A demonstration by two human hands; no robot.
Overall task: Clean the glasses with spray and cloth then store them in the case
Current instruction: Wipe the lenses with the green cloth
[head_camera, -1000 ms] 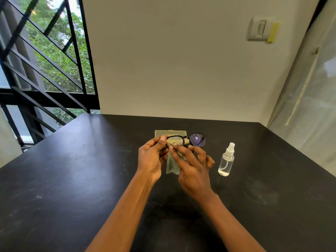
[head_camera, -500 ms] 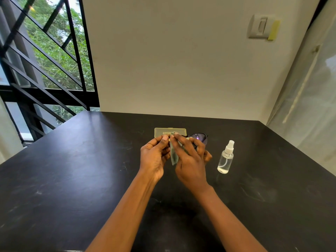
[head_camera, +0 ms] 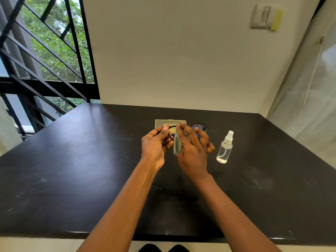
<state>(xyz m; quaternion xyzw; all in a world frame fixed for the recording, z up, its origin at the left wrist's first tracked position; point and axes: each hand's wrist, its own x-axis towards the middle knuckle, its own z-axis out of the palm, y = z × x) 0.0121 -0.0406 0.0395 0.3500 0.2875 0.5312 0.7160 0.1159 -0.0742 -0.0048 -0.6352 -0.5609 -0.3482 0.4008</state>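
Note:
Black-framed glasses with purple-tinted lenses (head_camera: 197, 128) are held above the table between both hands. My left hand (head_camera: 155, 145) pinches the left end of the frame. My right hand (head_camera: 192, 148) presses a pale green cloth (head_camera: 177, 144) over the left lens, so that lens is hidden; the right lens shows behind my fingers. A flat olive-yellow case (head_camera: 161, 123) lies on the table just behind the hands. A small clear spray bottle (head_camera: 225, 149) with a white nozzle stands upright to the right of my right hand, apart from it.
The black table (head_camera: 72, 170) meets a cream wall at the back. A barred window is at the left and a translucent curtain (head_camera: 309, 106) hangs at the right. The near table edge runs across the bottom of the view.
The cloth has been gathered up over the left lens and my right fingers have slid over it. The hands have risen slightly toward the case.

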